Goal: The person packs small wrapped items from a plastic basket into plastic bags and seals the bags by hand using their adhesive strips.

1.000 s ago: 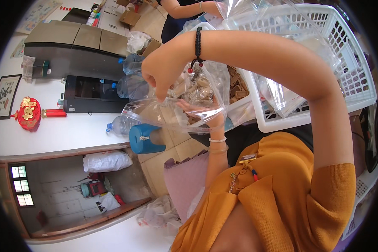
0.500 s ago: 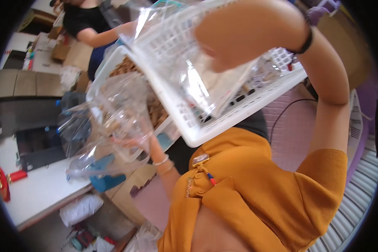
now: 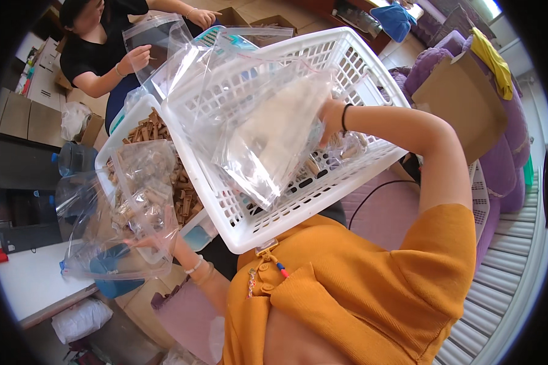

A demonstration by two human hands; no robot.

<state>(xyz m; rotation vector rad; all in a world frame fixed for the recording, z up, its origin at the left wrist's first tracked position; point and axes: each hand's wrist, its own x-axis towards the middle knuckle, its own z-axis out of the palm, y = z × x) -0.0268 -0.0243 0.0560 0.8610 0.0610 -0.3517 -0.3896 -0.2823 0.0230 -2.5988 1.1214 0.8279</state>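
Observation:
My left hand (image 3: 158, 239) holds a large clear plastic bag (image 3: 137, 198) from below, and its fingers show partly through the film. Wooden pieces show behind or inside that bag; I cannot tell which. A white slotted plastic basket (image 3: 243, 238) sits tilted before me. Inside it lie flat clear bags (image 3: 259, 143), one with a pale sheet-like content, and small bagged pieces (image 3: 350, 145). My right hand (image 3: 331, 121), with a black band at the wrist, reaches into the basket beside these bags. Its fingers are mostly hidden by the film and basket.
Left of the basket stands a white tub (image 3: 106, 159) with many brown wooden pieces (image 3: 186, 188). Across from me another person (image 3: 97, 58) holds a clear bag (image 3: 158, 45). A blue container (image 3: 112, 271), a white table (image 3: 36, 280) and a cardboard box (image 3: 460, 100) are nearby.
My right hand has come down from above the basket into it, among the bags. The view has shifted, showing more of the room at the right and the other person.

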